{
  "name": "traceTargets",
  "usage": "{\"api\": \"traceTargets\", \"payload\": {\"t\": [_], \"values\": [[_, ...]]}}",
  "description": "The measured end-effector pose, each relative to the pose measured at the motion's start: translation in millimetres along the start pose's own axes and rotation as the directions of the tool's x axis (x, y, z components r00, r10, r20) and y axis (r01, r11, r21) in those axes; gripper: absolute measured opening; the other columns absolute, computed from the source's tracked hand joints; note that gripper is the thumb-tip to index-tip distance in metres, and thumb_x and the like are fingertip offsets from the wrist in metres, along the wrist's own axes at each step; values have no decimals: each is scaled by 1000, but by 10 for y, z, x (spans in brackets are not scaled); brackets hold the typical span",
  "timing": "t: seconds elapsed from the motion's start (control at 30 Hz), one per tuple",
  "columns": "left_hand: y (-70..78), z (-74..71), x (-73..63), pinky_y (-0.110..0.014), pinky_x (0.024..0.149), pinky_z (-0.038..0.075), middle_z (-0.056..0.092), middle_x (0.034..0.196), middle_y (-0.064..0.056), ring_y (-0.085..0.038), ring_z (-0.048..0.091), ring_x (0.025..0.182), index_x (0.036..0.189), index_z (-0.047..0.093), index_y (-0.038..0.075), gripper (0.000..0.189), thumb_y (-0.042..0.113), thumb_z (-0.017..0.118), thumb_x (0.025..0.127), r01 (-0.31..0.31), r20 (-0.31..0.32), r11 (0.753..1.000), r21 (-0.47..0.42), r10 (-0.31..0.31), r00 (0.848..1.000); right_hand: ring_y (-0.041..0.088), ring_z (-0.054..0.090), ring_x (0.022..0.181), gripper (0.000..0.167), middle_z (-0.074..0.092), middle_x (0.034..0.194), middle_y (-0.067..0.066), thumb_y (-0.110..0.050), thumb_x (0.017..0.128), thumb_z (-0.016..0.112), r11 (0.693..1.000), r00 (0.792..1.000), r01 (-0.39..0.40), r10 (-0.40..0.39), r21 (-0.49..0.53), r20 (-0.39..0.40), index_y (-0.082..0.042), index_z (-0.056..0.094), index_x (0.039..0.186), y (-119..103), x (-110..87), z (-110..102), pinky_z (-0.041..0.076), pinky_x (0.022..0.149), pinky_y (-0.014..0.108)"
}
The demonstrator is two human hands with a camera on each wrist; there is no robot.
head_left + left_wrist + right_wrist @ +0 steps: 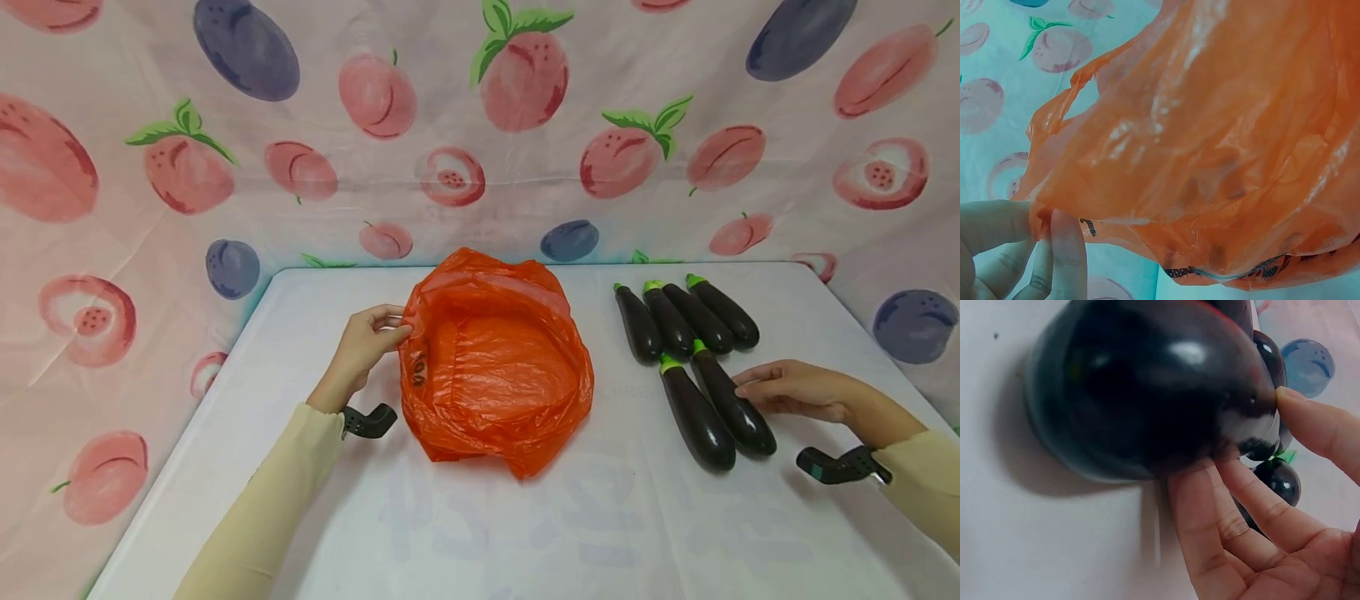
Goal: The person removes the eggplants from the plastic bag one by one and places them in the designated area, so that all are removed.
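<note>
An orange plastic bag (517, 358) stands with its wide mouth facing up, and its inside shows no contents. My left hand (367, 342) pinches the bag's left edge between thumb and fingers. The left wrist view shows the gathered film of the bag (1141, 162) between the fingertips. On the right, my right hand (806, 387) holds a dark eggplant (738, 408), thumb on one side and fingers on the other. This eggplant lies in front, beside another eggplant (699, 421). In the right wrist view, its glossy rounded end (1147, 394) fills the upper part.
Several more eggplants (637, 325) with green caps lie in a row behind the front pair. All rest on a white-covered table (480, 542). A fruit-print cloth (315, 108) hangs behind the table and along its sides.
</note>
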State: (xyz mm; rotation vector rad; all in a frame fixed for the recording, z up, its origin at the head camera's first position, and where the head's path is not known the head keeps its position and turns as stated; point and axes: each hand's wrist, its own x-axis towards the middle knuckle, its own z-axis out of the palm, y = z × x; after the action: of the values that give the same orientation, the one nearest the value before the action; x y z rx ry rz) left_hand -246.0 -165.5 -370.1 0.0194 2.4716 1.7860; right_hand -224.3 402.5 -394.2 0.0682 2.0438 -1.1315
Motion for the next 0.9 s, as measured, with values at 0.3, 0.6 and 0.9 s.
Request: {"api": "traceTargets", "payload": {"t": [0.3, 0.6, 0.9], "values": [[-4, -2, -2, -21, 75, 56, 62, 103, -15, -7, 60, 80, 120, 57, -3, 33, 12, 60, 90, -6, 7, 1000, 12, 6, 1000, 3, 58, 96, 58, 62, 109, -5, -24, 95, 54, 1000, 999, -19, 18, -20, -28, 17, 38, 133, -33, 31, 0, 53, 90, 30], [3, 5, -14, -25, 78, 56, 62, 104, -15, -9, 61, 82, 119, 58, -2, 31, 11, 60, 90, -2, 7, 1000, 19, 2, 1000, 2, 57, 96, 60, 62, 111, -4, -27, 95, 54, 999, 999, -7, 6, -44, -42, 17, 37, 133, -40, 33, 17, 53, 89, 28], [-9, 3, -12, -23, 77, 56, 62, 103, -13, -8, 60, 82, 119, 57, -2, 32, 11, 60, 91, -7, 12, 1000, 5, 7, 1000, 5, 58, 102, 61, 60, 121, 5, -28, 96, 53, 996, 999, 22, -25, -84, -35, 16, 35, 135, -36, 25, 6, 48, 98, 42]]}}
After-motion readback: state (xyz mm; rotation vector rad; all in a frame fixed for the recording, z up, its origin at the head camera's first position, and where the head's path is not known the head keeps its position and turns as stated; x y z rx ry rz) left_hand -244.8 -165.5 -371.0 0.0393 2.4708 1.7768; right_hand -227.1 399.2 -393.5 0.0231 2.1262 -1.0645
